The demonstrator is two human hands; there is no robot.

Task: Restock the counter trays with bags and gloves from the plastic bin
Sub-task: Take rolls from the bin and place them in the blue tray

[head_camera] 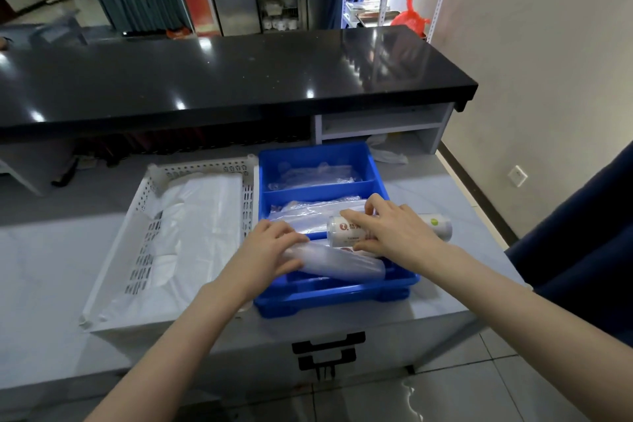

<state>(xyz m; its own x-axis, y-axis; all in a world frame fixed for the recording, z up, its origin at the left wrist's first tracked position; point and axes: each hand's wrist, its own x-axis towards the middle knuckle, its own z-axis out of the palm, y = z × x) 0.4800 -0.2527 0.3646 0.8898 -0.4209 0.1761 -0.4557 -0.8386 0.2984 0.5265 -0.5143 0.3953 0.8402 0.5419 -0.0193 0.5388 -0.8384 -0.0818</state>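
A blue divided tray (342, 291) stands on the grey counter, split into three compartments. Clear gloves (315, 176) lie in the far one, flat clear bags (318, 212) in the middle one. My left hand (270, 250) grips the left end of a clear roll of bags (346, 264) lying slanted in the near compartment. My right hand (390, 231) holds a white labelled roll (442, 226) just above the near divider. Left of the tray sits a white perforated basket (144, 216) with white plastic bags (202, 223) inside.
A black glossy counter top (222, 79) overhangs behind the trays. A white shelf unit (380, 127) sits under it at the right. A beige wall with a socket (517, 175) runs along the right, and dark blue fabric (582, 243) hangs beside my right arm.
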